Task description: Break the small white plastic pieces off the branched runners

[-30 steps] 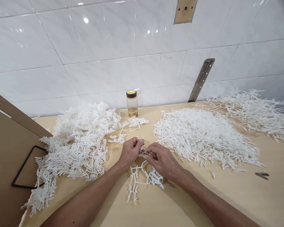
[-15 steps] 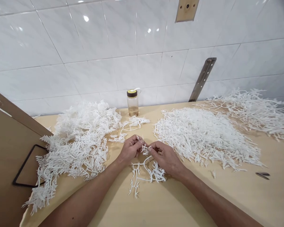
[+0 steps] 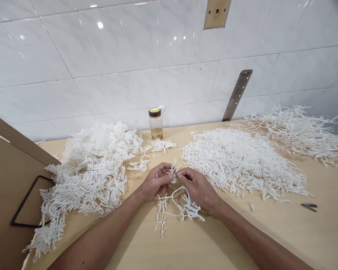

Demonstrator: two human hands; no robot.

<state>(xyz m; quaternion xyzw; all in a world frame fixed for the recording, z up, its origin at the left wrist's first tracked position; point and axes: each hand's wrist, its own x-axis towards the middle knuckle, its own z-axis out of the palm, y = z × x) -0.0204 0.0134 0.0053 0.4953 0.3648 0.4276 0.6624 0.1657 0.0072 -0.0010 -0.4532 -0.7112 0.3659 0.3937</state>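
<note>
Both hands meet over the middle of the table, fingers pinched. My left hand [image 3: 157, 180] is closed on a white branching plastic piece [image 3: 173, 201], whose small twigs stick up between the fingertips. The thumb and fingers of my right hand [image 3: 196, 187] pinch the same piece just to the right, fingertips nearly touching the left ones. Its thicker stems and forked twigs hang below the hands, in front of the wrists. The exact grip points are partly hidden by the fingers.
Heaps of white branching pieces lie left [image 3: 92, 172] and right [image 3: 239, 161], with another pile [image 3: 304, 131] at far right. A bottle [image 3: 156, 125] stands by the tiled wall. Small snips [image 3: 309, 207] lie at right. A cardboard box [image 3: 14, 187] stands at left.
The left hand has turned slightly, and its thumb now lies closer to the right fingertips. The hanging right-hand twigs of the piece have swung a little to the right. The view has shifted slightly.
</note>
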